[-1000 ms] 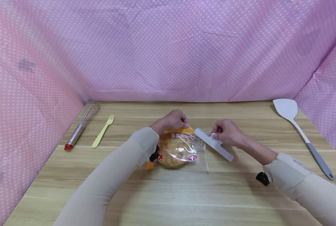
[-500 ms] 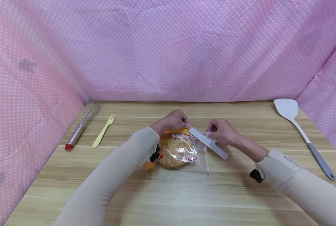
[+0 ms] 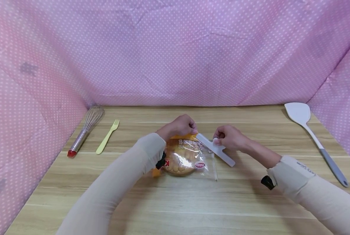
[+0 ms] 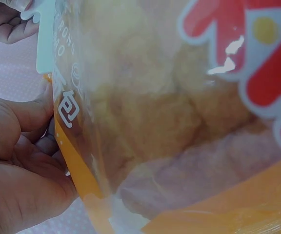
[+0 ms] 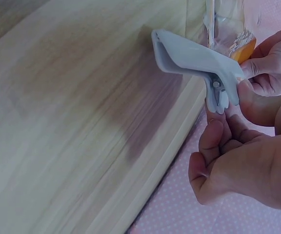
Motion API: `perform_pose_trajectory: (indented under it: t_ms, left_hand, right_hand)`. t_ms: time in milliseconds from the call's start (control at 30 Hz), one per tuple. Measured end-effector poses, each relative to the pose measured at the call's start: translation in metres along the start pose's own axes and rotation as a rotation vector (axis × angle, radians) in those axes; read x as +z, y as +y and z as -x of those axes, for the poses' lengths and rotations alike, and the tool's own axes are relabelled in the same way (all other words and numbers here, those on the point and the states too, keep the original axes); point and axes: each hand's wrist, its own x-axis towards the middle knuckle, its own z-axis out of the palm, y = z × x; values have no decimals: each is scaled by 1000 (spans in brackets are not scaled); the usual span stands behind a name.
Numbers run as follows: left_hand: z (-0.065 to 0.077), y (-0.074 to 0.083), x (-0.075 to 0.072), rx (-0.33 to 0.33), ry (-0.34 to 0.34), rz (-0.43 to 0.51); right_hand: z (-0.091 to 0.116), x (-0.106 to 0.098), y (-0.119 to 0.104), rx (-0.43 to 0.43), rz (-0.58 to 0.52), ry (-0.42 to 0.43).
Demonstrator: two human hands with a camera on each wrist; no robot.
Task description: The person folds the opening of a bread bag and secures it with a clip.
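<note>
The left hand [image 3: 181,125] pinches a bread bag [image 3: 199,165] between the wooden table's [image 3: 175,205] side edges. The right hand [image 3: 231,137] grips a white bag clip [image 3: 214,149].

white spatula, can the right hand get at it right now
Probably not yet: the right hand holds the white clip, though nothing seems to stand between that hand and the spatula.

White clip [image 3: 216,149]; clear packet [image 3: 199,165] with orange panels
Packet print: red characters outlined in white, white lettering, red oval logo. Bread [image 3: 176,169]: golden brown. Curtain [image 3: 175,58]: pink to lilac, white polka dots. Tabletop [image 3: 175,202]: light tan, wood grain. Sleeves [image 3: 125,173]: beige. Whisk [image 3: 84,131]: silver, red end cap. Fork [image 3: 106,138]: pale yellow. Turner [image 3: 313,136]: white head and neck, grey grip.
</note>
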Motion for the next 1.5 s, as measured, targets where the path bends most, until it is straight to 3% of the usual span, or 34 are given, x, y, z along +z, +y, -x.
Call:
perform_pose_trajectory:
  t_ms: [300, 633, 867, 1000, 1267, 1500]
  left_hand:
    - [6, -3, -4, -4, -46, 88]
    - [17, -20, -23, -92, -107, 18]
    - [24, -31, -37, -49, -235, -24]
    - [24, -37, -38, -58, -283, -20]
    - [25, -38, -33, -72, -193, 39]
    - [22, -40, -31, -78, -153, 81]
  right_hand:
    - [1, 0, 0, 7, -5, -6]
    - [2, 0, -1, 16, -4, -1]
    - [3, 0, -3, 31, 6, 4]
    - [3, 0, -5, 43, 7, 4]
    - [3, 0, -6, 65, -4, -4]
    - [2, -1, -5, 61, 3, -2]
